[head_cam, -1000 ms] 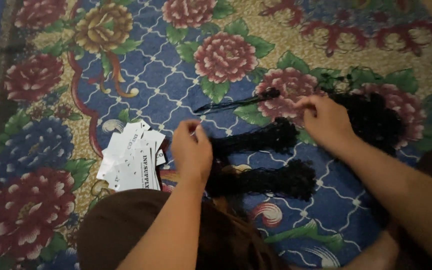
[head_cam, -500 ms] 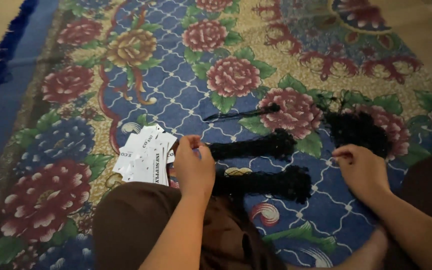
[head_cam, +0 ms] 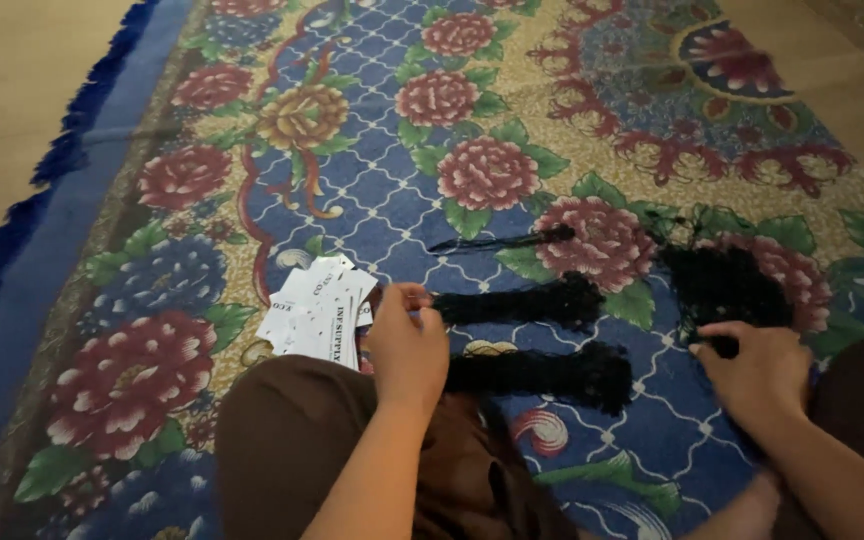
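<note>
My left hand (head_cam: 407,345) pinches the near end of a bundle of black hair strands (head_cam: 527,302) lying on the flowered carpet (head_cam: 372,190). A second black bundle (head_cam: 542,372) lies just in front of it, and a thin black strip (head_cam: 502,241) lies farther off. My right hand (head_cam: 757,375) rests on the edge of a loose pile of black hair (head_cam: 727,285) at the right, fingers curled on some strands. A fan of white paper labels (head_cam: 314,317) lies left of my left hand.
My knees in brown cloth (head_cam: 292,450) fill the lower middle and the right edge. The carpet's blue fringed border (head_cam: 42,220) runs along the left, with bare tan floor (head_cam: 12,90) beyond it.
My right hand has left the far bundle and moved right and nearer, onto the loose black pile. My left hand has stayed at the bundle's end. The view has tilted upward.
</note>
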